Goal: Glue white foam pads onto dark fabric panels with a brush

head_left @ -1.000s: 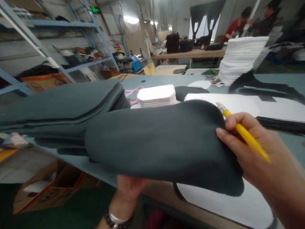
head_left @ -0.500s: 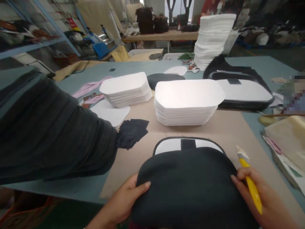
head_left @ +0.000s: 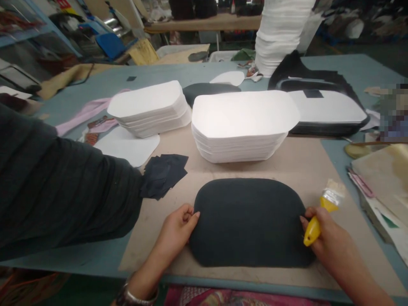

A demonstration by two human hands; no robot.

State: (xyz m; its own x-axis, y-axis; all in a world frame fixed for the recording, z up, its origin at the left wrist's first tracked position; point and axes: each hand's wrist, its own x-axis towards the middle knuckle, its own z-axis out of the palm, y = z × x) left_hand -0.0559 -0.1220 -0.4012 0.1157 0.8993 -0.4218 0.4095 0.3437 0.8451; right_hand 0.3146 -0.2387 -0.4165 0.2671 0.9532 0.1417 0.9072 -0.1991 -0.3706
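Observation:
A dark, rounded fabric panel (head_left: 250, 223) lies nearly flat in front of me on a brown board (head_left: 159, 250). My left hand (head_left: 178, 227) pinches its left edge between thumb and fingers. At the panel's right edge, my right hand (head_left: 328, 233) has its fingertips on the rim. That same hand grips a paintbrush (head_left: 313, 230) with a yellow handle, its pale bristles pointing up and away. The white, dark-edged piece seen earlier under the panel is now hidden. Several small black patches (head_left: 164, 174) lie in a loose pile left of the panel.
Stacked white panels (head_left: 240, 114) stand behind, with a smaller white stack (head_left: 149, 106) to their left. A tall dark fabric stack (head_left: 70, 191) leans in from the left. Black-edged white panels (head_left: 328, 108) lie back right. Papers (head_left: 382, 182) rest at the right.
Both hands have brought the dark panel forward and down over the white piece, covering it. The paintbrush has tilted in my right hand. The camera's view has shifted downward.

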